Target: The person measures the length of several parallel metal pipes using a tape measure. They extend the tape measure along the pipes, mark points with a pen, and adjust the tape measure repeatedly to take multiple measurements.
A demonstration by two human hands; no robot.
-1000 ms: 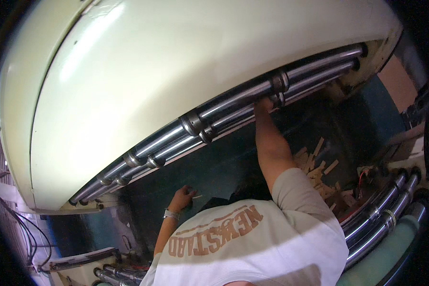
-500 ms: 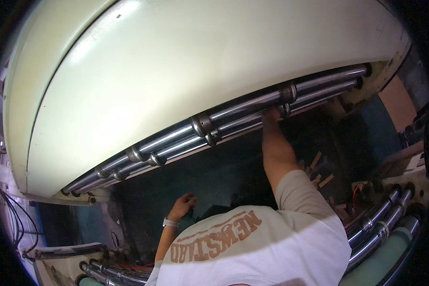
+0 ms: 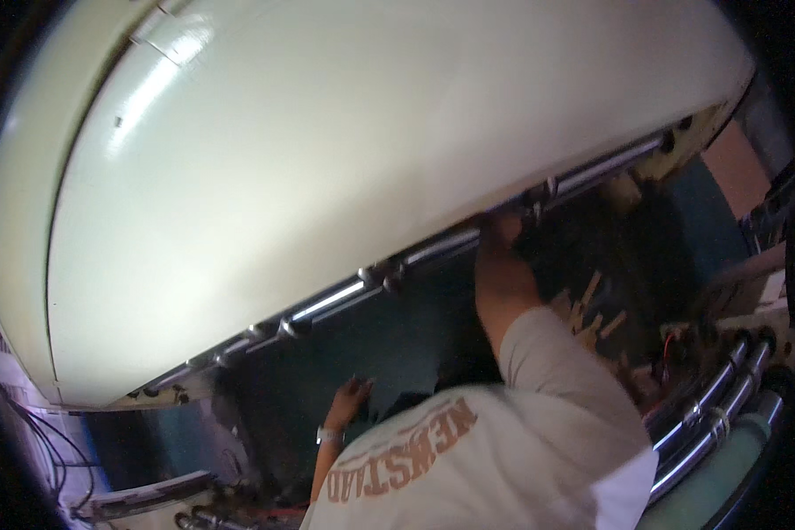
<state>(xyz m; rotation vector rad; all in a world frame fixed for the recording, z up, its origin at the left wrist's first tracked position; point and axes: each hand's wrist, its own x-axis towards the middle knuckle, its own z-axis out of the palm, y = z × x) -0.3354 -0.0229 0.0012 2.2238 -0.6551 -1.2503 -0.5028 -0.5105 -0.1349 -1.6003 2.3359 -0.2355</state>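
Under the lower edge of a big cream machine cover runs a pair of shiny metal rollers with collars along them. My right hand reaches up to these rollers, just left of a collar. It is dark and blurred there, so its fingers and anything in them cannot be made out. My left hand hangs low in front of my body, well away from the rollers, its fingers loosely apart and nothing seen in it. A white band circles my left wrist.
Behind me at the lower right stand more metal rollers and a green roller. Several pale strips lie in the dark area beside my right arm. Black cables hang at the far left.
My view has shifted, and the cream cover now hides more of the rollers. My right hand stays at the rollers beside the collar. The left hand remains low, its fingers slightly more extended.
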